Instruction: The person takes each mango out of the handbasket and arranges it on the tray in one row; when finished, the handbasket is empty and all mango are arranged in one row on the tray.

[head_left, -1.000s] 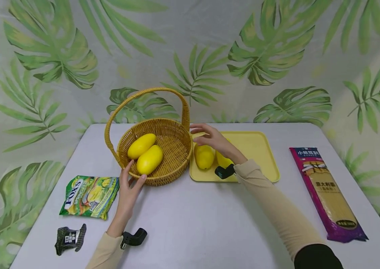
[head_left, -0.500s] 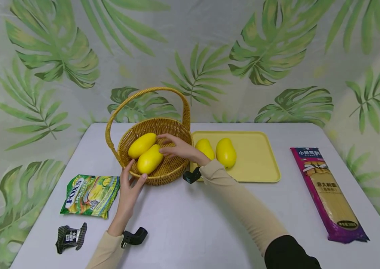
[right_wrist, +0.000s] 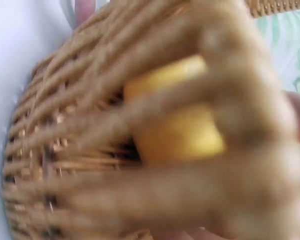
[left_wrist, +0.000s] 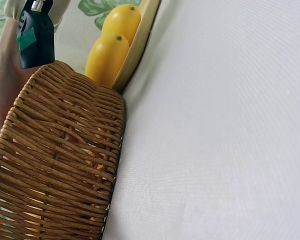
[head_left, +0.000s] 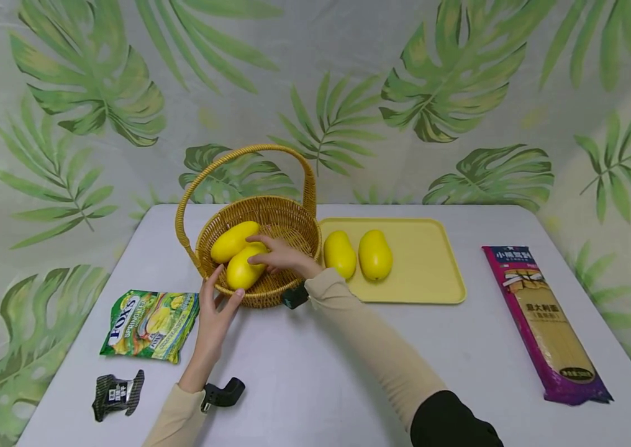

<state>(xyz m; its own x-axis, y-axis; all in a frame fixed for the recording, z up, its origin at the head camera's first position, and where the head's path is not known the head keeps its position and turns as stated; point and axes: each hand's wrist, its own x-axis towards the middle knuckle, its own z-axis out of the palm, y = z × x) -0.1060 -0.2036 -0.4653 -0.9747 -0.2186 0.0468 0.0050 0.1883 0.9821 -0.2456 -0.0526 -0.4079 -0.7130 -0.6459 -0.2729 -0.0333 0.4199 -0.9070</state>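
In the head view a wicker basket (head_left: 290, 292) with a tall handle stands left of centre, holding two yellow mangoes. My right hand (head_left: 286, 256) reaches over its right side and grips the nearer mango (head_left: 241, 271), fingers on top; part of the fruit is hidden. The other mango (head_left: 233, 242) lies against it, behind and to the left. My left hand (head_left: 213, 320) holds the basket's front left rim, its thumb at the front. In the right wrist view the basket wall (right_wrist: 90, 115) fills most of the picture, with a yellow mango (right_wrist: 175, 130) visible through the weave.
A yellow tray (head_left: 422, 261) right of the basket carries two more mangoes (head_left: 375, 254). Left of the basket lies a green candy bag (head_left: 150, 326), with a small black packet (head_left: 118, 395) nearer me. A pasta packet (head_left: 544, 323) lies at the far right.
My right hand has moved left from above the tray into the basket and taken hold of the nearer mango, which has turned slightly. The left hand has stayed at the rim.
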